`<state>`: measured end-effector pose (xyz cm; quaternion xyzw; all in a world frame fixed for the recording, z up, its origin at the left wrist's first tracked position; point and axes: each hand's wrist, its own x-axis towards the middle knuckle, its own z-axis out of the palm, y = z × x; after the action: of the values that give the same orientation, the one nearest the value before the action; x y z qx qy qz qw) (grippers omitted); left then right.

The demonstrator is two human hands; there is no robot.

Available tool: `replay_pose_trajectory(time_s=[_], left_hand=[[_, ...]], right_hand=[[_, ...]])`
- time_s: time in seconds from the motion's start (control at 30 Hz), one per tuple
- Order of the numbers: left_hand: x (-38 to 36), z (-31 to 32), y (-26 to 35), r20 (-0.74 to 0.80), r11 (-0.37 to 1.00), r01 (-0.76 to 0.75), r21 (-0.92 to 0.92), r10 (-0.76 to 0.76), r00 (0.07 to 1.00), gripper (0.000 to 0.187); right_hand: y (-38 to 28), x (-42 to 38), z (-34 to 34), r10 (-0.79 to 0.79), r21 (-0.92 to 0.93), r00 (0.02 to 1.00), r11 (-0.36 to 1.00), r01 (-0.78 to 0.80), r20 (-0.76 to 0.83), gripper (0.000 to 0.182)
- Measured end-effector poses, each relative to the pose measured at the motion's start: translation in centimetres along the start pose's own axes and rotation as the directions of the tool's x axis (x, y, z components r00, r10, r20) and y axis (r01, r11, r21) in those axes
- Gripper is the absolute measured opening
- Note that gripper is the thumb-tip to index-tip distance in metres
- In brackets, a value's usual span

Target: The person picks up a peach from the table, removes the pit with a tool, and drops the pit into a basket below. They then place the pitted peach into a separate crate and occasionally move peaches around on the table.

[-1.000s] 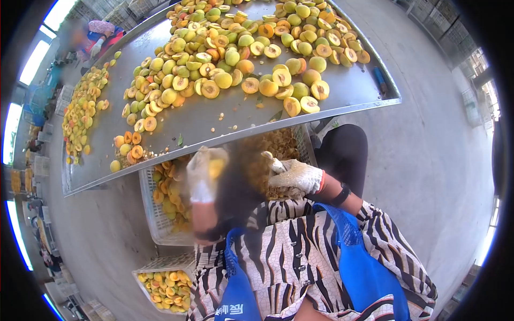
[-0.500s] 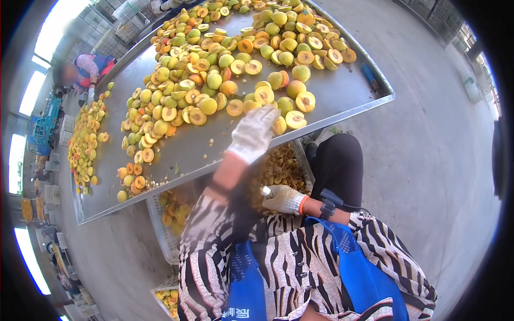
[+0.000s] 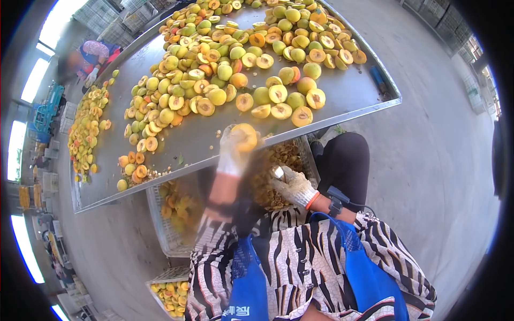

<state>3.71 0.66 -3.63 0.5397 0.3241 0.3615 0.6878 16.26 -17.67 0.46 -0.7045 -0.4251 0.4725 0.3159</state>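
My left hand, in a white glove, is raised over the near edge of the metal table. Between its fingers is a peach half, blurred by motion, cut face showing. My right hand, in a soiled white glove with an orange cuff, is closed on a small tool with a whitish end; the rest of it is hidden. That hand hangs above a crate of brownish peach scraps. Cut peaches lie heaped across the table, several halves near its front edge.
A white crate with peach pieces stands below the table's near edge, another crate of peaches on the floor behind. A blue-handled object lies in the table's right corner. A co-worker bends at the far left side.
My left hand has drawn back from the heap toward me with a peach half in its fingers. My right hand has risen slightly to the right, still holding the small tool.
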Motion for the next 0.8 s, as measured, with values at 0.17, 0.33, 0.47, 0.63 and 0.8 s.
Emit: replay_pose_trajectory(time_s=[0.17,0.33,0.47,0.63,0.8], left_hand=[[-6.0,0.6,2.7,-0.064,0.831,0.101,-0.547,-0.162,0.985,0.036],[-7.5,1.3,1.7,0.01,0.625,0.189,-0.758,-0.278,0.961,0.039],[-8.5,2.0,1.9,-0.06,0.611,0.133,-0.78,-0.285,0.957,0.031],[-9.1,2.9,2.1,-0.143,0.714,0.08,-0.696,-0.247,0.958,0.029],[-8.9,3.4,0.5,-0.239,0.772,0.059,-0.633,-0.267,0.933,0.026]], right_hand=[[-3.0,-0.8,1.2,-0.034,-0.103,0.99,0.994,0.021,-0.133,0.03],[-5.1,-0.9,1.8,-0.088,-0.219,0.994,0.973,0.073,-0.059,0.035],[-5.6,-1.2,1.8,-0.05,-0.277,0.998,0.959,0.059,0.041,0.027],[-5.7,-1.7,2.3,-0.032,-0.275,0.997,0.96,0.051,0.073,0.025],[-3.1,-1.0,3.6,-0.095,-0.233,0.99,0.965,0.117,0.106,0.025]])
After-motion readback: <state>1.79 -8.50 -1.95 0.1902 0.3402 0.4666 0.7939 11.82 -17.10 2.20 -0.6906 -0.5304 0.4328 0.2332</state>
